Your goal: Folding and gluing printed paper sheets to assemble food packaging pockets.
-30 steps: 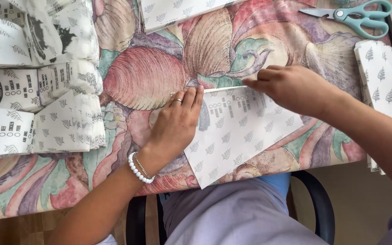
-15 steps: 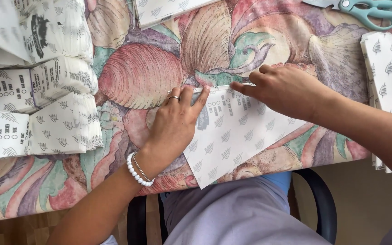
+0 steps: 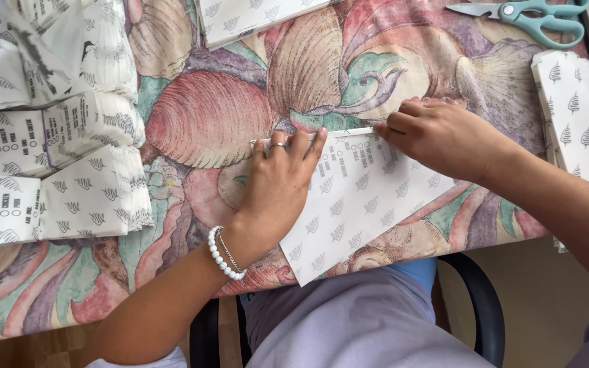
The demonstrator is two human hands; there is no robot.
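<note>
1. Head view: left hand (image 3: 277, 191) pressed flat, fingers spread open, on printed paper sheet (image 3: 359, 197) at the near edge of the bench (image 3: 199, 123).
2. Right hand (image 3: 444, 136), fingers closed, pinching the sheet's folded top edge.
3. Scissors (image 3: 526, 13) at far right corner; folded paper stacks (image 3: 69, 157) along left edge.

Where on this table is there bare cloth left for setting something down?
Bare cloth shows between the paper stacks and the left hand, and between the right hand and the scissors. The left edge and right edge, by the sheets, are crowded.
</note>
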